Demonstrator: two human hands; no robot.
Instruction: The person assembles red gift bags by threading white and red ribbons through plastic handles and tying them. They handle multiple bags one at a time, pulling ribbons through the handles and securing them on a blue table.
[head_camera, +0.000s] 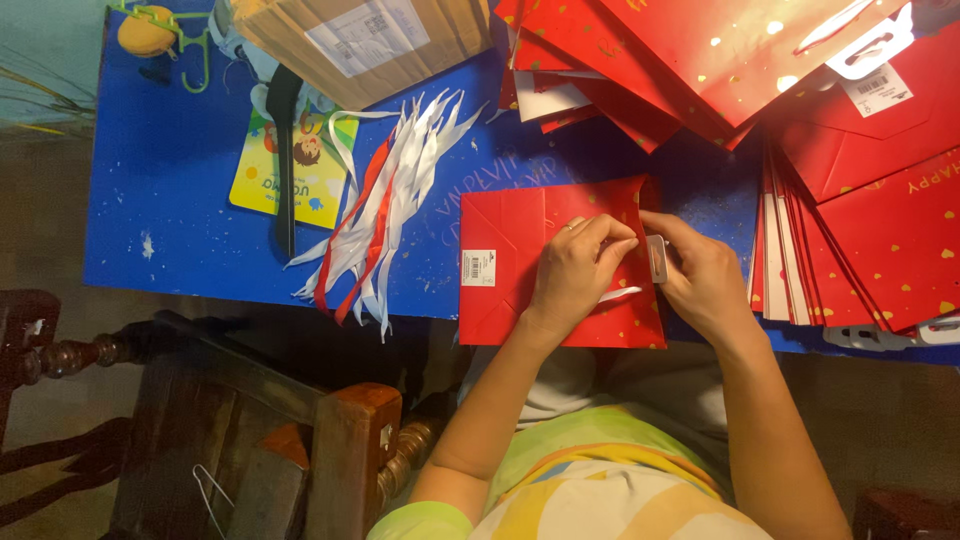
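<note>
Head view, looking down on a blue desk (180, 230), surface scuffed with white flecks.

Left hand (578, 268): fingers curled, pressing down on a flat red paper gift bag (510, 265) that lies at the desk's near edge, centre of view. A thin white ribbon (620, 294) pokes out under the fingers, pinched against the bag. Right hand (705, 280): closed around a small pale rectangular piece (657, 258) at the bag's 3 o'clock edge; what the piece is, cannot tell.

Materials: bag is glossy red card, creased in panels, sprinkled with small gold hearts, white label sticker near its 9 o'clock side. Ribbon is narrow, satiny, limp.

Surroundings: loose bundle of white and red ribbons (385, 215) at 9 o'clock of the bag, fanned and tangled. Stacks of the same red bags (870, 230) at 3 o'clock and at 1 o'clock (700, 50), some with white plastic handles. Cardboard box (360, 40) at 11 o'clock. Yellow card (295, 165) with a black strip-like object (284, 150) lying across it, far left. Dark wooden chair (330, 450) below the desk edge.

Risks (judgement):
- Bag overhangs the near edge; less pressure from the left hand could let it slide off toward the lap.
- Slippery ribbon may pull out from under the fingers.
- Hard tugging near the fold could tear or crease the card.
- The leaning stack at 3 o'clock sits close to the right forearm; a nudge could spill it.
</note>
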